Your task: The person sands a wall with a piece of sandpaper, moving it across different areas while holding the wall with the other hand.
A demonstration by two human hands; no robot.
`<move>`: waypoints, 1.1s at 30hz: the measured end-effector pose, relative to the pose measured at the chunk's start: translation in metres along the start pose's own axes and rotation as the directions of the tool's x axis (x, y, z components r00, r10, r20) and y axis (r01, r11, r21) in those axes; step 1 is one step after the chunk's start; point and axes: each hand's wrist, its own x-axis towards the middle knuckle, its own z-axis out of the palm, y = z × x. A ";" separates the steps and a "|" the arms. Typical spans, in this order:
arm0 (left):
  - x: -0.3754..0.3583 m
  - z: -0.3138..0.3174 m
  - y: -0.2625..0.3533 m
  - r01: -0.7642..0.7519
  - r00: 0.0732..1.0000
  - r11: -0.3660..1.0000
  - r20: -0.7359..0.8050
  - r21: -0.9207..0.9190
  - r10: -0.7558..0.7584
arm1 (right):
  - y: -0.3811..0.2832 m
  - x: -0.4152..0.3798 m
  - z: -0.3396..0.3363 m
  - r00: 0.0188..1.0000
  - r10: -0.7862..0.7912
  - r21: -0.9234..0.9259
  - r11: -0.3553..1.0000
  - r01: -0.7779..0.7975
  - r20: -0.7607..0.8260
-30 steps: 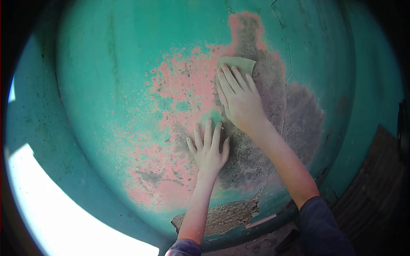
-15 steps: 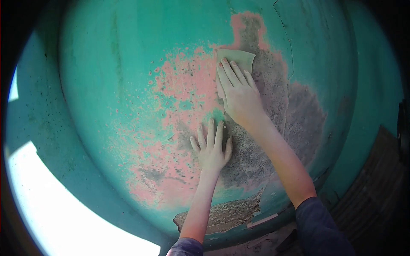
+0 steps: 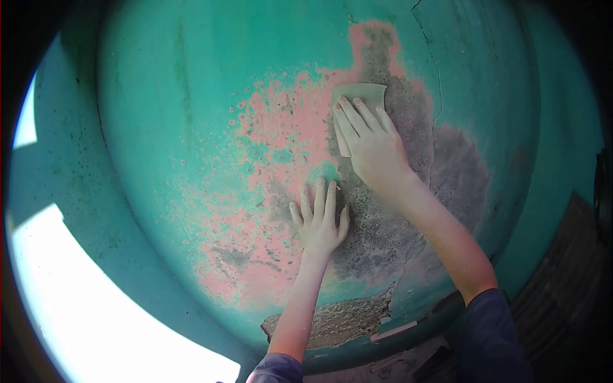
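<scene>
My right hand point(image 3: 381, 152) presses a pale grey-green sheet of sandpaper point(image 3: 359, 91) flat against the wall, fingers stretched over it. The sheet's upper part sticks out past my fingertips, and a strip shows beside the hand's left edge. Lower and to the left, my left hand point(image 3: 319, 223) rests on the wall with its fingers spread and nothing in it. Both hands look dusty. Around them the green painted wall point(image 3: 191, 76) is worn to a speckled pink layer point(image 3: 281, 118) and rough grey patches point(image 3: 456, 172).
A thin crack point(image 3: 437, 70) runs down the upper right of the wall. Below my hands, a broken stretch of bare plaster point(image 3: 351, 319) shows near the bottom edge. Bright light point(image 3: 96, 306) fills the lower left. A dark ribbed surface point(image 3: 559, 274) lies at the right.
My right hand and the sandpaper have slid a little down and to the right over the wall. My left hand stays in place, while the view has shifted slightly.
</scene>
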 end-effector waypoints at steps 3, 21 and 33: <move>0.001 0.002 0.001 -0.001 1.000 1.000 -0.015 0.004 0.001 | 0.015 0.016 -0.004 0.999 -0.001 -0.014 1.000 0.001 -0.036; -0.002 0.007 0.004 -0.021 0.999 0.999 -0.036 0.029 0.022 | 0.014 0.003 -0.001 0.998 -0.061 -0.041 0.997 0.061 0.001; -0.001 0.008 0.005 -0.020 0.999 0.999 -0.043 0.038 0.022 | 0.014 0.019 -0.001 0.999 -0.036 -0.093 0.995 0.035 -0.012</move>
